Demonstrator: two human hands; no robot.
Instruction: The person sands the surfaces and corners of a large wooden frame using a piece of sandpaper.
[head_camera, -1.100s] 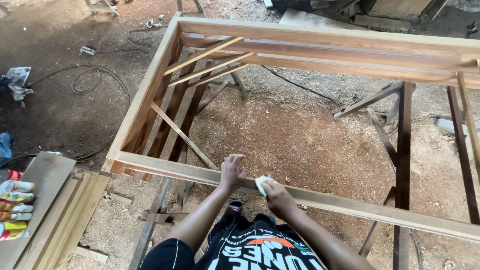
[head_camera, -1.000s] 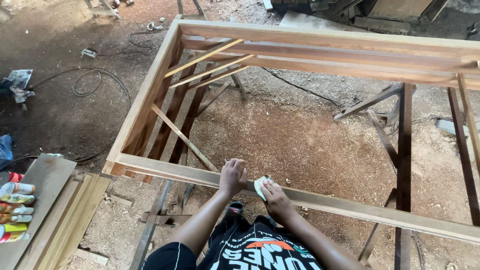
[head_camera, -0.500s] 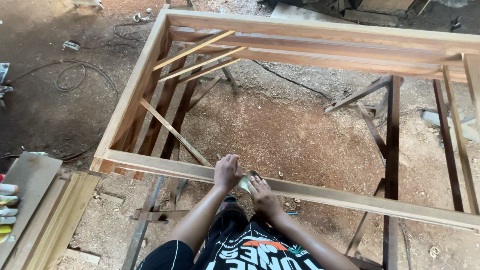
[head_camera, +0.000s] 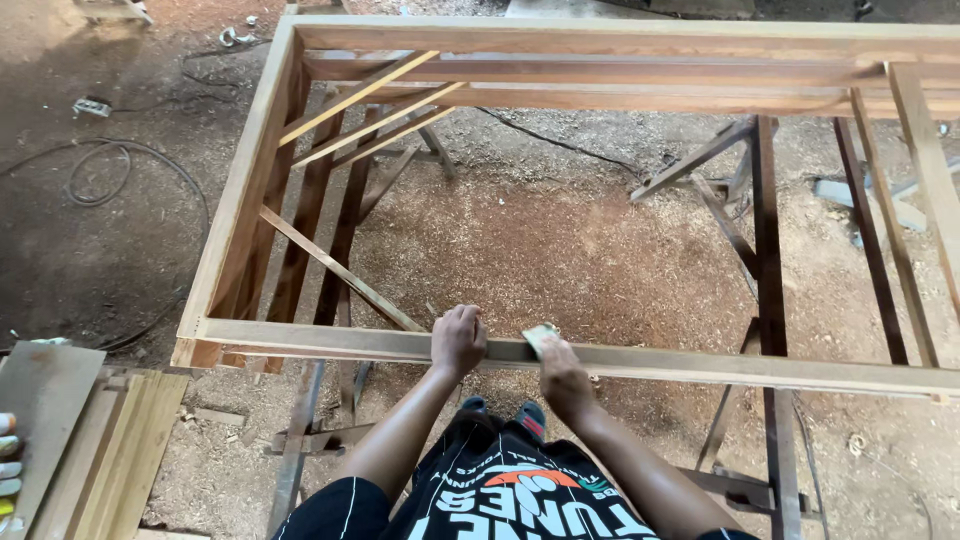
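Observation:
A large rectangular wooden frame (head_camera: 240, 200) lies flat on trestles over a sawdust floor. My left hand (head_camera: 458, 340) grips its near rail (head_camera: 720, 364), fingers curled over the far edge. Just to the right, my right hand (head_camera: 562, 374) presses a small pale folded piece of sandpaper (head_camera: 540, 336) onto the top of the same rail. Both forearms reach forward from my black printed shirt at the bottom of the head view.
Diagonal slats (head_camera: 360, 95) and trestle legs (head_camera: 765, 250) show under the frame. Stacked boards (head_camera: 120, 450) and a grey panel (head_camera: 40, 400) lie at lower left. A coiled cable (head_camera: 100, 175) rests on the dark ground at left.
My right hand with the sandpaper has slid leftward along the near rail, closer to my left hand. The camera has tilted slightly, shifting the frame in view.

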